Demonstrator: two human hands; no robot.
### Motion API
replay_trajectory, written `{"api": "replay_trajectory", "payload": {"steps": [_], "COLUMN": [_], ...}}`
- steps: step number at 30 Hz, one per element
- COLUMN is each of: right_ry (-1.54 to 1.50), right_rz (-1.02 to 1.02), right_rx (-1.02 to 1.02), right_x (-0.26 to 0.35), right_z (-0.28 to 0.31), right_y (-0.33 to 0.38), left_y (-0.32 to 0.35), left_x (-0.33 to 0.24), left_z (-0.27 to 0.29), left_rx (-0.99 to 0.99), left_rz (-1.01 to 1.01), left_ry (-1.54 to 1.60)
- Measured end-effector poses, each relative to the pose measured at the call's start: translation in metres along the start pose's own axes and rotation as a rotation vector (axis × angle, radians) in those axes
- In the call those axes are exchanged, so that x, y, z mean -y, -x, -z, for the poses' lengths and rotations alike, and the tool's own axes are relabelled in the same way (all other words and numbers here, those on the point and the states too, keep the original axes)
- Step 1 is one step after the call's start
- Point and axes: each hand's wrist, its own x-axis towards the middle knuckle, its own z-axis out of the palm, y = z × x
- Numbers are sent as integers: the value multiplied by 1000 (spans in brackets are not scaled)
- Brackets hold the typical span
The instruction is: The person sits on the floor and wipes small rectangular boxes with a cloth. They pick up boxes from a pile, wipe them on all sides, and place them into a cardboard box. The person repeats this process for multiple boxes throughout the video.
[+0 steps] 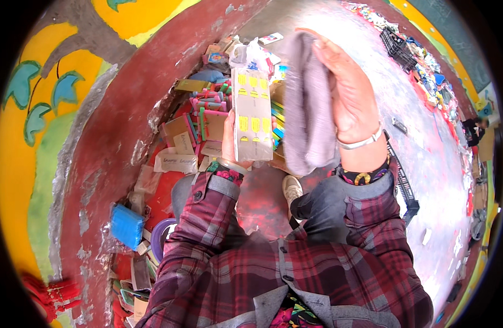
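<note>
Flat box point(253, 112) rests in the left of the hands point(229, 139).

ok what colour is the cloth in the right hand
Greyish mauve; the cloth shows best in the head view.

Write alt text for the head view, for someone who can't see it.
A person's left hand holds a narrow grey pack with yellow patches, while the right hand holds a blurred greyish-purple cloth beside it. Beyond the hands, boxes and colourful packages lie heaped along a red-and-yellow painted wall.
</note>
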Motion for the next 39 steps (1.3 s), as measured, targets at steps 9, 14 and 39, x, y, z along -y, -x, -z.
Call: {"api": "replay_trajectory", "payload": {"steps": [9,14,39], "right_ry": [1734,1555,1551], "right_rz": [612,665,600], "right_rx": [-40,252,-147], "right_x": [-79,-103,-122], "right_z": [30,19,64], "right_y": [3,29,10], "left_y": [8,9,17], "left_x": [0,16,16], "left_z": [-42,-21,-7], "left_rx": [180,153,-5], "left_rz": [13,-206,57], "left_ry": [198,79,-99]}}
